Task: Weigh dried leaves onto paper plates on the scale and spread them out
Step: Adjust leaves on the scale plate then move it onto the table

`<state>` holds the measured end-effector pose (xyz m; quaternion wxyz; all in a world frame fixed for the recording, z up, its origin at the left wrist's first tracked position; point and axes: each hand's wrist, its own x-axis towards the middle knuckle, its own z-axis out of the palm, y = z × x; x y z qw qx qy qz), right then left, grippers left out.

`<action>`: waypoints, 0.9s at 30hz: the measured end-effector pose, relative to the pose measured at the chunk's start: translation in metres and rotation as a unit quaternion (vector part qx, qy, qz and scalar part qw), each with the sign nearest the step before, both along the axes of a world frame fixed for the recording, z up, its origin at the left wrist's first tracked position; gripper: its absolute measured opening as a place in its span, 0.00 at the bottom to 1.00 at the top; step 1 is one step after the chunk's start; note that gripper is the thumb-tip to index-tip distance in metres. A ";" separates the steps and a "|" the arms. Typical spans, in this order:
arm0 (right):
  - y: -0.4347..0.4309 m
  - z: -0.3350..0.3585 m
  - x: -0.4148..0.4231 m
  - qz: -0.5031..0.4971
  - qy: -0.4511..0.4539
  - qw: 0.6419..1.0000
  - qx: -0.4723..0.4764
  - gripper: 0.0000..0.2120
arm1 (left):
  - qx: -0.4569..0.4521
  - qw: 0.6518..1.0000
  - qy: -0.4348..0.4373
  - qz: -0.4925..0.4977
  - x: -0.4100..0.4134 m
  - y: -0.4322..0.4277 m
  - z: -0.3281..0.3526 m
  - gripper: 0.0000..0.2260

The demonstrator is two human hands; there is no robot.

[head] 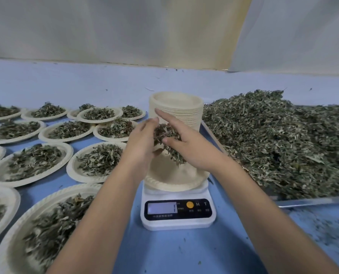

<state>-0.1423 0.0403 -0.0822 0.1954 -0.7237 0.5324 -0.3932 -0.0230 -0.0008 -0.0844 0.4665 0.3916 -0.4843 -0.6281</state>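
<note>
A clump of dried leaves (pixel 168 141) is held between both hands above an empty paper plate (pixel 174 179), which is set on a white digital scale (pixel 178 213) near the middle of a blue worktop (pixel 184 254). The grip of the left hand (pixel 143 141) is closed round the clump from the left, with the thumb tucked beneath it. The grip of the right hand (pixel 188 143) is closed on it from the right, with the thumb pressed onto the leaves and the fingers stretched behind them. The clump is kept clear of the plate, and a few strands are seen hanging from its lower edge. The scale's display is lit, but its figures cannot be read.

Just behind the scale, a tall stack of paper plates (pixel 176 109) is stood upright. To the right, a broad heap of dried leaves (pixel 273 139) is piled on a metal tray (pixel 303 202). To the left, filled plates (pixel 34 161) are laid out in rows, some overlapping at the rims. The scene is backed by white sheeting (pixel 125 32).
</note>
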 end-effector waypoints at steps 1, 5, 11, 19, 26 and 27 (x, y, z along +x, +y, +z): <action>0.000 -0.001 0.000 -0.006 0.006 1.000 0.004 0.32 | 0.002 1.000 0.007 -0.015 -0.001 0.001 0.000 0.10; -0.001 -0.003 0.001 -0.032 0.023 0.998 0.038 0.39 | -0.011 0.999 0.004 -0.044 -0.005 0.004 -0.002 0.04; 0.002 0.001 -0.002 -0.029 0.027 0.997 0.071 0.43 | -0.037 0.999 -0.015 -0.003 -0.005 0.000 -0.007 0.07; 0.003 0.003 -0.010 -0.060 0.086 0.990 0.094 0.43 | -0.034 0.997 0.035 0.060 0.005 -0.010 -0.001 0.08; -0.001 0.002 -0.008 -0.084 0.026 0.995 0.034 0.18 | -0.045 0.993 0.085 0.064 0.009 -0.009 0.006 0.08; -0.001 0.002 -0.009 -0.090 0.017 0.996 0.024 0.17 | -0.044 0.993 0.086 0.062 0.009 -0.009 0.006 0.08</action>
